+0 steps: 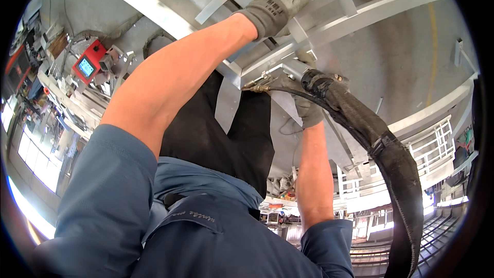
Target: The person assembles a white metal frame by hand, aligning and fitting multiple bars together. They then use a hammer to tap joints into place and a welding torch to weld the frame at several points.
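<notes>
The person's left hand (275, 7), in a grey knitted work glove, is closed over a pale grey metal bar of the welded aluminium frame (360, 18), pressing on it at the top of the view. The right hand (309, 108), gloved the same, is wrapped around the handle of a welding torch with a thin metal neck (267, 83), whose tip rests just beside a joint of the frame; the fingers are partly hidden behind the torch body, but they look clenched on it. A thick black fabric-sheathed hose (381, 149) sweeps from the torch down to the lower right edge. That heavy, stiff hose could drag the torch tip off the joint, and the bare forearms sit near the work, so sparks or hot metal could burn skin if the grip slips. The smooth bar may slide under the woven glove. The frame is matt, flat-sided and straight-edged; the hose is coarse and wrinkled, bound by a strap. A red box-shaped machine with a small lit screen (88, 64) stands well apart at the left among clutter.
</notes>
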The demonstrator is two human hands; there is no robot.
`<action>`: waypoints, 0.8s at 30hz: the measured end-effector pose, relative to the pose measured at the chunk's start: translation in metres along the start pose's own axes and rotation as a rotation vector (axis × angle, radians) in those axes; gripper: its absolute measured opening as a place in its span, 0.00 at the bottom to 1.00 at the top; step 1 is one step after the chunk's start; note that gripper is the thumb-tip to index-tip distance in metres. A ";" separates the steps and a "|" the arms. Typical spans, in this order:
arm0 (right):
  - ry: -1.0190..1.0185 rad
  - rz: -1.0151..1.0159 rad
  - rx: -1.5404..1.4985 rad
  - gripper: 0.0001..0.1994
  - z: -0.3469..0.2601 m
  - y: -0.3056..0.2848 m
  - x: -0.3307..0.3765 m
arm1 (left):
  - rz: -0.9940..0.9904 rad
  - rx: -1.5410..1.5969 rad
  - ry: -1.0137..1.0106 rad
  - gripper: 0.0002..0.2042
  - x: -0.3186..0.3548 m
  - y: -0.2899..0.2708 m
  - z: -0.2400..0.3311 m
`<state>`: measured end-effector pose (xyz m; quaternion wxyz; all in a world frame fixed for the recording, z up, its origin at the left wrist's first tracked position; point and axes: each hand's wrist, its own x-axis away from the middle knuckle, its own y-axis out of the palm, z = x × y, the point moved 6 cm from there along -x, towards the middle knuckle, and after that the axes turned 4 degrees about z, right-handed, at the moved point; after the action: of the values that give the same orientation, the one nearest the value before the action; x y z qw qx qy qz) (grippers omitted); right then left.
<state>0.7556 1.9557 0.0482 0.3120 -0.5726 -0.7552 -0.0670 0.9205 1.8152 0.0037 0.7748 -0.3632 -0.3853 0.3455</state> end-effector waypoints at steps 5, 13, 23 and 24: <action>0.116 -0.033 -0.177 0.28 -0.017 0.003 -0.010 | 0.111 0.085 0.005 0.42 0.006 0.004 -0.005; 0.235 0.076 -0.236 0.26 -0.019 -0.048 -0.009 | 0.137 0.101 0.017 0.45 0.006 0.006 -0.007; -0.131 0.418 0.125 0.18 -0.013 -0.264 -0.077 | 0.044 0.092 -0.016 0.46 0.003 0.010 -0.006; -0.145 0.427 0.151 0.18 -0.020 -0.261 -0.084 | 0.044 0.100 -0.016 0.46 0.003 0.009 -0.006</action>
<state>0.5397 1.7897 0.0848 0.3059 -0.6979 -0.6401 0.0983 0.9243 1.8205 -0.0056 0.7811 -0.3296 -0.3657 0.3840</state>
